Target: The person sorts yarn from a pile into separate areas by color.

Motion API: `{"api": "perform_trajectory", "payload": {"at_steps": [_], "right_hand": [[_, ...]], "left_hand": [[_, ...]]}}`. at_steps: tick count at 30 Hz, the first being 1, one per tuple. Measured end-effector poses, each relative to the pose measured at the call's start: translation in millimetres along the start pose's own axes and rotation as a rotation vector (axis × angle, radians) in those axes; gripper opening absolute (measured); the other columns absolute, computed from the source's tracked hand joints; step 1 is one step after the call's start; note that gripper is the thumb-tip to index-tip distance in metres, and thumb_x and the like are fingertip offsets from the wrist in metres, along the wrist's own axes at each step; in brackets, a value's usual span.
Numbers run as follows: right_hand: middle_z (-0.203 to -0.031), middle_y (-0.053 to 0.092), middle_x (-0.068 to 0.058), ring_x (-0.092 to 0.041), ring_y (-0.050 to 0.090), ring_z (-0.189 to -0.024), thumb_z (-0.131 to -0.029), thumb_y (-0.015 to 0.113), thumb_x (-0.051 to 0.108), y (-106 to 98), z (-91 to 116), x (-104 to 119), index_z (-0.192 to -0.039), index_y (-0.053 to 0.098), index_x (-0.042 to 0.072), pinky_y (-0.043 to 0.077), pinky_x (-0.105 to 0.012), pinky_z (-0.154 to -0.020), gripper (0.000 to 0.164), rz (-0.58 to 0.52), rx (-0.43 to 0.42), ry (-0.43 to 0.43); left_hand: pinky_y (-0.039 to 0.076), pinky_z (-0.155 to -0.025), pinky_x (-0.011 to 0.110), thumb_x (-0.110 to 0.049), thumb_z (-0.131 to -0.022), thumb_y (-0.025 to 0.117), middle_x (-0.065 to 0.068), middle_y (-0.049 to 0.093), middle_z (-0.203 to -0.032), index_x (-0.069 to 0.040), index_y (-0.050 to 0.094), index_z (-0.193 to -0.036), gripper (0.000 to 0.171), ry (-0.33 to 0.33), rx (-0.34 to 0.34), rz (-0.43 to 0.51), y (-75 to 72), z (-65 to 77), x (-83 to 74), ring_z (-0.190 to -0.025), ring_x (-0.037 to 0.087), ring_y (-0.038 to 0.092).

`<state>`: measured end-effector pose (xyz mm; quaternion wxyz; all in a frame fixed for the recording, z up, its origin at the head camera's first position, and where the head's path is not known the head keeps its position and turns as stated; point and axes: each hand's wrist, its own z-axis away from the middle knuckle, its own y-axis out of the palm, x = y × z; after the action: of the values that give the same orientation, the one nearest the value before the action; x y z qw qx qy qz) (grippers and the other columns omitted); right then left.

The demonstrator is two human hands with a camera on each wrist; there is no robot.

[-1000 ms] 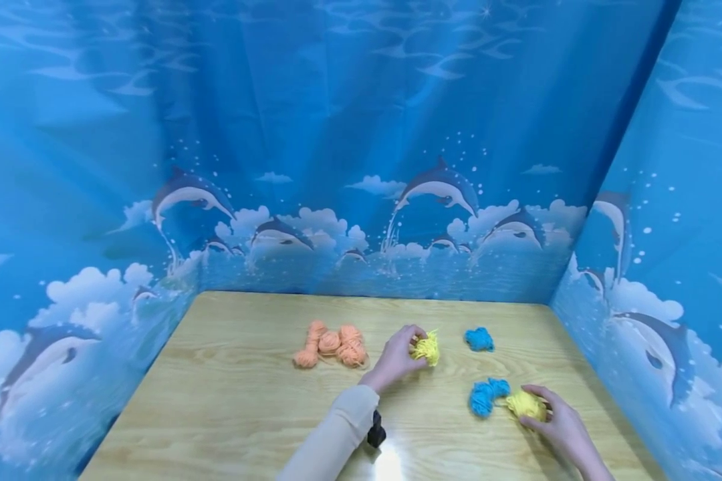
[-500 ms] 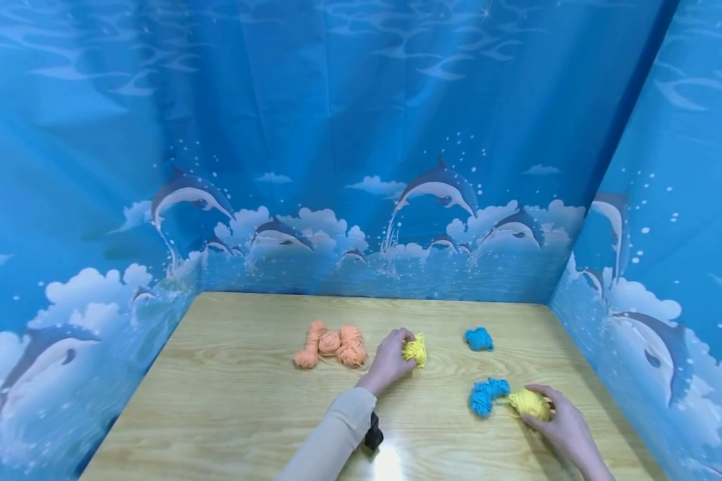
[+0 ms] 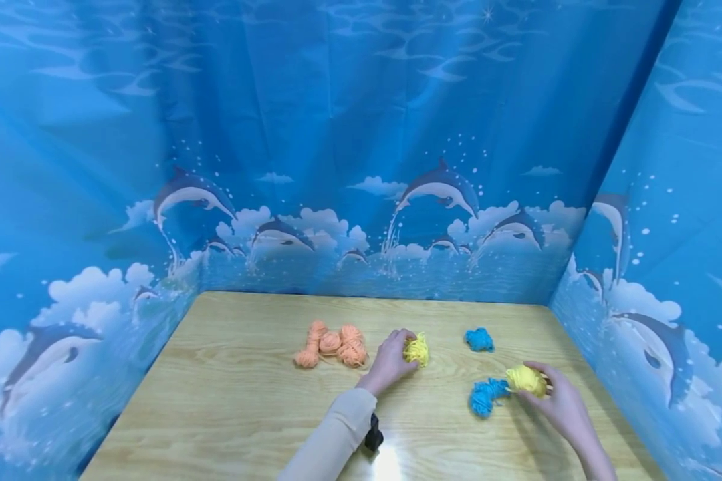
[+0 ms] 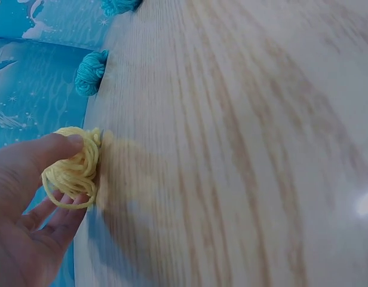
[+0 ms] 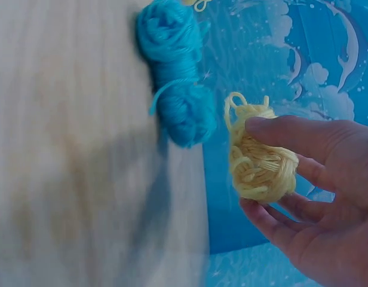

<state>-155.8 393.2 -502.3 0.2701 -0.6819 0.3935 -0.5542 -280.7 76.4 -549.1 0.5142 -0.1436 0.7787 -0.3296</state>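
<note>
My left hand (image 3: 390,361) grips a yellow yarn ball (image 3: 418,351) at the middle of the table, thumb on one side and fingers on the other. In the left wrist view, loose loops hang from this yellow yarn (image 4: 73,170), which sits right at the wooden surface. My right hand (image 3: 559,401) pinches a second yellow yarn ball (image 3: 526,379) between thumb and fingers, held above the table with a shadow below. The right wrist view shows that yellow yarn (image 5: 261,158) beside a blue yarn skein (image 5: 178,78), which has a narrowed middle.
Several peach yarn bundles (image 3: 331,344) lie together left of my left hand. A small blue yarn ball (image 3: 478,339) lies farther back on the right. The wooden table (image 3: 216,401) meets a blue dolphin-print curtain (image 3: 361,167) at its back and sides.
My left hand has shifted left with its yellow yarn, then stayed nearly still. My right hand has raised the other yellow yarn ball off the table beside the blue skein.
</note>
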Motion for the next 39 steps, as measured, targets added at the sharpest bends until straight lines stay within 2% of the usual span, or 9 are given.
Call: {"api": "perform_trajectory", "payload": {"at_steps": [7,11,23,31,39], "right_hand": [[-0.134,0.054,-0.036,-0.053,0.058,-0.113,-0.083,0.084,0.008,2,-17,19,-0.134,0.056,-0.006,0.056,-0.056,-0.087,0.06,-0.027,0.0,-0.009],[-0.133,0.055,-0.034,-0.052,0.058,-0.113,-0.083,0.083,0.006,8,-24,25,-0.134,0.056,-0.006,0.056,-0.057,-0.087,0.059,-0.042,-0.021,-0.025],[-0.136,0.053,-0.032,-0.05,0.055,-0.118,-0.085,0.08,0.002,27,-43,41,-0.138,0.054,-0.004,0.053,-0.059,-0.093,0.059,-0.089,-0.047,-0.033],[-0.136,0.053,-0.032,-0.05,0.054,-0.12,-0.085,0.08,0.001,46,-61,47,-0.137,0.055,-0.003,0.053,-0.058,-0.094,0.058,-0.111,0.002,-0.045],[-0.134,0.058,-0.03,-0.05,0.054,-0.123,-0.082,0.083,0.007,61,-80,54,-0.132,0.06,-0.003,0.046,-0.064,-0.099,0.057,-0.024,0.079,-0.078]], "left_hand": [[0.056,-0.089,0.033,-0.019,-0.083,0.086,0.006,0.061,-0.119,-0.011,0.06,-0.13,0.054,-0.038,0.03,0.009,-3.2,0.1,-3.6,-0.104,0.021,0.063],[0.055,-0.09,0.034,-0.022,-0.084,0.085,0.006,0.061,-0.123,-0.013,0.061,-0.131,0.053,-0.031,0.035,0.0,-3.1,0.6,-3.3,-0.105,0.021,0.063],[0.055,-0.091,0.034,-0.023,-0.086,0.083,0.005,0.062,-0.121,-0.011,0.063,-0.13,0.049,-0.007,0.021,-0.022,-3.9,0.4,-2.9,-0.106,0.021,0.063],[0.056,-0.09,0.034,-0.021,-0.086,0.083,0.006,0.063,-0.119,-0.01,0.064,-0.128,0.047,-0.006,0.012,-0.019,-3.9,0.3,-1.7,-0.105,0.022,0.065],[0.056,-0.088,0.032,-0.021,-0.086,0.083,0.005,0.063,-0.119,-0.012,0.065,-0.127,0.046,-0.022,0.016,-0.016,-2.6,-0.5,0.2,-0.104,0.02,0.065]]}}
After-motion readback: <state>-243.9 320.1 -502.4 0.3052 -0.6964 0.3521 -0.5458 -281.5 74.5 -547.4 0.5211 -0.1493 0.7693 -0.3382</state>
